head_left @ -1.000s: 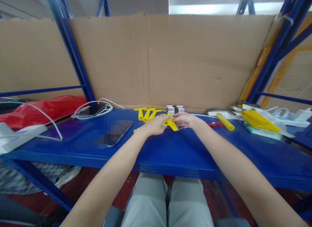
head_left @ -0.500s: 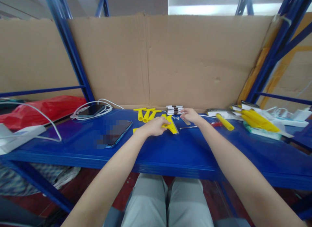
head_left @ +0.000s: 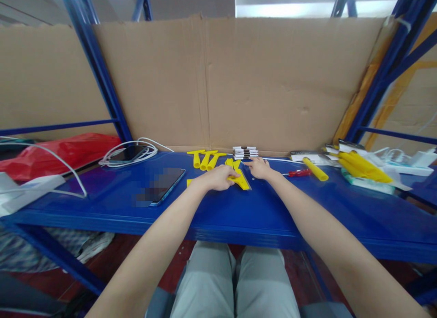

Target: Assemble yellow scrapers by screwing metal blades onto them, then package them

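Observation:
My left hand (head_left: 220, 177) is closed on a yellow scraper (head_left: 242, 181) with a wide flat head, holding it down on the blue table. Just right of the scraper is my right hand (head_left: 259, 168), thumb and fingertips drawn together low over the tabletop. Whatever those fingertips may hold is too small to make out. Behind both hands several yellow T-shaped scraper parts (head_left: 205, 162) lie in a row. A small stack of black-and-white packs (head_left: 245, 152) sits beyond my right fingertips. A red-handled screwdriver (head_left: 299, 172) lies right of my right wrist, which covers its shaft.
A phone (head_left: 168, 187) lies to the left, with a coiled white cable (head_left: 150, 154) behind it. On the right are a yellow tube (head_left: 316, 170) and a pile of yellow tubes (head_left: 365, 167) on packaging. A cardboard panel (head_left: 252, 85) closes off the back between blue posts.
My right hand has moved left and slightly nearer, from beside the stacked packs to next to the scraper. My left hand still holds the scraper in nearly the same place.

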The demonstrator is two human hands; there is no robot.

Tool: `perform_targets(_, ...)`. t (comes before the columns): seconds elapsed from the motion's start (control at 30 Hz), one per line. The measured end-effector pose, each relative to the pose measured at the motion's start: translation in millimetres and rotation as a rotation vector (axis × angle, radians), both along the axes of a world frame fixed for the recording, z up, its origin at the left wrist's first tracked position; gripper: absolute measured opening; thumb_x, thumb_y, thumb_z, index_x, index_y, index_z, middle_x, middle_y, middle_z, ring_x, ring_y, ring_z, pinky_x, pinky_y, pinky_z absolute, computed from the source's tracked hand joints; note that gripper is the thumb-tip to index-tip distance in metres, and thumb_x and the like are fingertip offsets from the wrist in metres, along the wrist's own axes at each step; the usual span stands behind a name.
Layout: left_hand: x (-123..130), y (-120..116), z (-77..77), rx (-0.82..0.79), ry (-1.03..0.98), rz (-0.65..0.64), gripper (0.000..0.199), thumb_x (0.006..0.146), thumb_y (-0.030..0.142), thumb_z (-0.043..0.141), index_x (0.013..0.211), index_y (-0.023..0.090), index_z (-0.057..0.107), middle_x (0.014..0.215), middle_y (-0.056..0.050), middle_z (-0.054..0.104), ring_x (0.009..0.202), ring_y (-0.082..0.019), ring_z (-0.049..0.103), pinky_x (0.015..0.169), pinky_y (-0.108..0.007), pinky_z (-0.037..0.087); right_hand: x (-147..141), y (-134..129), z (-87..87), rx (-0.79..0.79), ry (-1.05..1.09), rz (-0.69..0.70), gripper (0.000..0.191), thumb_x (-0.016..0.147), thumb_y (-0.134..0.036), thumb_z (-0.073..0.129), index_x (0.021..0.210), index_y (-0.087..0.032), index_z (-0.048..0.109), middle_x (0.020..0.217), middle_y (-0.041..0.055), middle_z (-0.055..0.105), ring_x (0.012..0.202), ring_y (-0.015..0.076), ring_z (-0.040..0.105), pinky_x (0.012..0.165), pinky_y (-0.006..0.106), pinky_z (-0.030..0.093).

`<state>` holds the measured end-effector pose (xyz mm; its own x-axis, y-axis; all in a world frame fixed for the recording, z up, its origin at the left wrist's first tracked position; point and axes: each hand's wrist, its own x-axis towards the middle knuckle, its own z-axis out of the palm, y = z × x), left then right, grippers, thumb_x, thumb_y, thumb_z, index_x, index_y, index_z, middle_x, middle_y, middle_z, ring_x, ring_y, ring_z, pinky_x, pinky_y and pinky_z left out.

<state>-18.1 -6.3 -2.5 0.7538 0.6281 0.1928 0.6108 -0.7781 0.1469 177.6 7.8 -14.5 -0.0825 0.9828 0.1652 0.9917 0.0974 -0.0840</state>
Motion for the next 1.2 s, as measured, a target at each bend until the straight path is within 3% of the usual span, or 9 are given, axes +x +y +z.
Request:
perform_targets(0.57, 2, -5, 3.4, -0.003, 0.049, -0.002, 0.037, 0.080, 0.018, 0.055, 0.116, 0.014, 0.063, 0.117, -0.009, 0.064, 0.108, -0.023, 0.056, 0.095, -0.032, 0.039, -5, 6, -0.8, -0.065, -0.043, -0.025, 0.051, 0.088, -0.018, 0.030, 0.137, -0.026, 0.043, 0.151, 0.0093, 0.027, 0.137, 0.0315, 0.020, 0.103, 0.061, 0.020)
perform_targets(0.73, 1, -3, 2.2, 0.005, 0.040, 0.005, 0.035, 0.079, 0.019, 0.056, 0.113, 0.016, 0.065, 0.115, -0.009, 0.065, 0.106, -0.022, 0.058, 0.093, -0.032, 0.040, -7, 1, 2.9, 0.022, -0.060, 0.010, 0.039, 0.087, -0.020, 0.037, 0.117, -0.023, 0.063, 0.143, 0.0103, 0.041, 0.130, 0.0296, 0.032, 0.099, 0.053, 0.031)
perform_targets(0.9, 1, -2, 2.0, 0.013, 0.013, -0.014, 0.035, 0.078, 0.018, 0.057, 0.112, 0.017, 0.066, 0.110, -0.008, 0.066, 0.100, -0.021, 0.060, 0.089, -0.029, 0.042, -10, -4, 4.8, 0.121, -0.010, 0.036, 0.025, 0.082, -0.019, 0.049, 0.092, -0.021, 0.071, 0.117, 0.0092, 0.063, 0.116, 0.0264, 0.047, 0.093, 0.044, 0.037)
perform_targets(1.07, 2, -3, 2.2, 0.012, 0.002, -0.023, 0.034, 0.079, 0.020, 0.057, 0.111, 0.017, 0.066, 0.109, -0.009, 0.066, 0.097, -0.022, 0.060, 0.086, -0.030, 0.043, -9, -2, 5.8, 0.016, 0.109, -0.014, 0.021, 0.076, -0.015, 0.055, 0.087, -0.021, 0.072, 0.103, 0.0073, 0.069, 0.103, 0.0231, 0.056, 0.086, 0.037, 0.042)
perform_targets(1.2, 2, -2, 1.2, 0.027, 0.007, -0.036, 0.034, 0.079, 0.019, 0.056, 0.112, 0.016, 0.066, 0.111, -0.009, 0.065, 0.099, -0.022, 0.060, 0.087, -0.030, 0.042, -7, -2, 6.9, -0.048, 0.199, 0.050, 0.022, 0.072, -0.010, 0.055, 0.085, -0.016, 0.072, 0.092, 0.0076, 0.071, 0.083, 0.0175, 0.063, 0.075, 0.025, 0.046)
